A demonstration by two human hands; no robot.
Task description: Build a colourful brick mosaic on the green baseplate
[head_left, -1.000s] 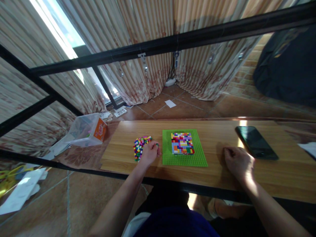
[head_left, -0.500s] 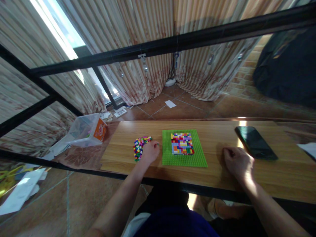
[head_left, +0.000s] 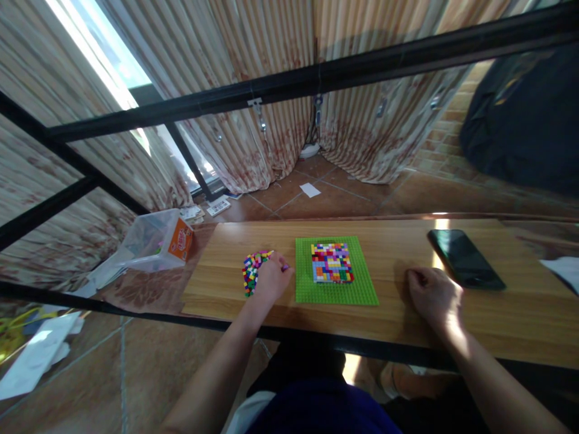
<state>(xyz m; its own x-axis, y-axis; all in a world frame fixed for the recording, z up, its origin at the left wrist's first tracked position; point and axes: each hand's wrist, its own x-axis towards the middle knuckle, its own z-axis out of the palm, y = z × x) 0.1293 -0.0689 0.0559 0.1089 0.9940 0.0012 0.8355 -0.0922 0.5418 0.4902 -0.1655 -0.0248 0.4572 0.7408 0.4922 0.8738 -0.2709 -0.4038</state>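
Observation:
A green baseplate (head_left: pixel 362 293) lies on the wooden table (head_left: pixel 407 241), with a block of small coloured bricks (head_left: pixel 332 263) pressed onto its far half. Just left of the plate is a heap of loose coloured bricks (head_left: pixel 251 270). My left hand (head_left: pixel 270 279) rests on the right side of that heap, fingers curled, with a small purple brick at the fingertips. My right hand (head_left: pixel 433 296) lies on the table to the right of the plate, fingers curled under into a loose fist with nothing seen in it.
A black phone (head_left: pixel 464 259) lies face up right of my right hand. White paper (head_left: pixel 561 266) sits at the far right edge. A clear plastic tub with an orange label (head_left: pixel 159 241) lies off the table's left end. Black frame bars (head_left: pixel 316 78) cross overhead.
My left hand has shifted slightly over the loose bricks; the brick at its fingertips was green and now looks purple. The right hand has stayed in place.

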